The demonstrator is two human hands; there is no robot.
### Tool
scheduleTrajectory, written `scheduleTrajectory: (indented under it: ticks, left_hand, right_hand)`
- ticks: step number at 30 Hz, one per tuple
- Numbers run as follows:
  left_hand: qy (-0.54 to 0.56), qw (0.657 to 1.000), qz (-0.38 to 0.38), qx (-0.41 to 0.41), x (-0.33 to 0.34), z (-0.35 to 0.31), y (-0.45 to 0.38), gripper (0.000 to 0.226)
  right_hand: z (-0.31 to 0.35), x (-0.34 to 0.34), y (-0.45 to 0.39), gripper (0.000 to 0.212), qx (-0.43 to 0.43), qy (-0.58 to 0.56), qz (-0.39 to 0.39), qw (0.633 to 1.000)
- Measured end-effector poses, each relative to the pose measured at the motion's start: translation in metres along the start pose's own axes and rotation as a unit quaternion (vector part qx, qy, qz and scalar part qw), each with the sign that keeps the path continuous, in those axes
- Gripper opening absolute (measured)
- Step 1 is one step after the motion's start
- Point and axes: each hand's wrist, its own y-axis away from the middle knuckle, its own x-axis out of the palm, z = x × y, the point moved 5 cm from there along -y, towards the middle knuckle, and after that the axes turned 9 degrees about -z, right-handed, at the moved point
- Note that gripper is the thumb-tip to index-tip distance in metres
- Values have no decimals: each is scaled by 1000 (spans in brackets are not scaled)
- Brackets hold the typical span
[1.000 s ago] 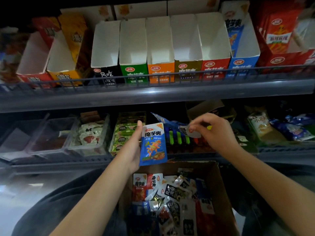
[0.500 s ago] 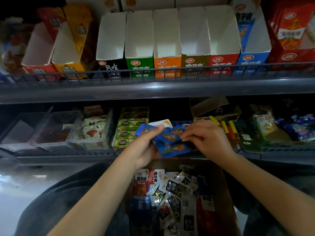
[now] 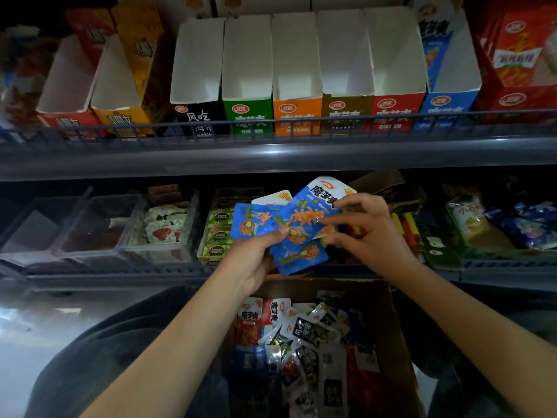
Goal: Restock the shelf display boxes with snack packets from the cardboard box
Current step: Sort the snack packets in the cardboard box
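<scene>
Fingers of both hands are closing on a fanned bunch of blue snack packets (image 3: 297,227), which is being held up in front of the lower shelf, above the far end of the cardboard box (image 3: 401,351). From the left, the left hand (image 3: 256,260) is gripping the bunch, its thumb pressing across the front packet. On the right, the right hand (image 3: 369,233) is pinching the right edge of the same packets between thumb and fingertips. Mixed red, black and white packets are lying loose in the cardboard box near the person. On the upper shelf, far above the hands, a row of display boxes (image 3: 297,86) is standing side by side, most showing bare white insides. At that row's right end, the blue display box (image 3: 446,107) is sitting just right of the red one.
</scene>
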Motion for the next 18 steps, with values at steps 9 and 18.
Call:
scheduleTrajectory:
  ticks: [9,18]
  left_hand:
    - [-32,997,14,69,8,4,10,23]
    - [-34,992,118,-38,5,-10,6,43]
  right_hand:
    - [-16,27,23,21,456,-301,2,838]
    - [-36,8,7,14,496,-312,59,808]
